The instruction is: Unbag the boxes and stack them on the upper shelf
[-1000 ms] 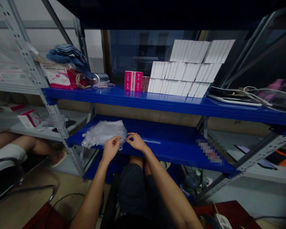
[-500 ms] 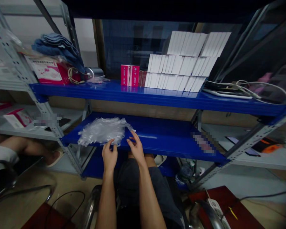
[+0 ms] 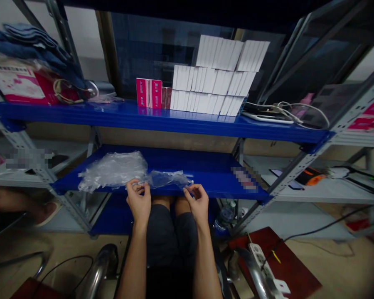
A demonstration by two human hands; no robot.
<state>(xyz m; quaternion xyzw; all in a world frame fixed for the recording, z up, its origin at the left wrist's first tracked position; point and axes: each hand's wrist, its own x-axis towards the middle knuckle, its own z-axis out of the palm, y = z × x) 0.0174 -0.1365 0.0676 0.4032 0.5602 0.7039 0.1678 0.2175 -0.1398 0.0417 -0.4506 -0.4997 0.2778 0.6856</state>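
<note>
A clear plastic bag [image 3: 166, 178] is stretched sideways between my two hands, just above the front of the lower blue shelf [image 3: 212, 166]. My left hand [image 3: 139, 201] pinches its left end, thumb and fingers together. At the bag's right end, my right hand [image 3: 198, 203] grips a corner between thumb and forefinger. A heap of similar clear plastic bags [image 3: 115, 168] lies on the shelf, just left of and behind my left hand.
On the upper blue shelf [image 3: 112, 118] stand stacked white boxes [image 3: 212, 79] and red boxes [image 3: 149, 93]. White cables [image 3: 286, 109] lie to their right. A water bottle [image 3: 225, 216] stands below, and a power strip [image 3: 262, 261] is at lower right. Another person's leg [image 3: 15, 203] shows at left.
My right hand has moved right, drawing one bag out from the heap. My left hand has closed on the bag's other end. The view has shifted to the right.
</note>
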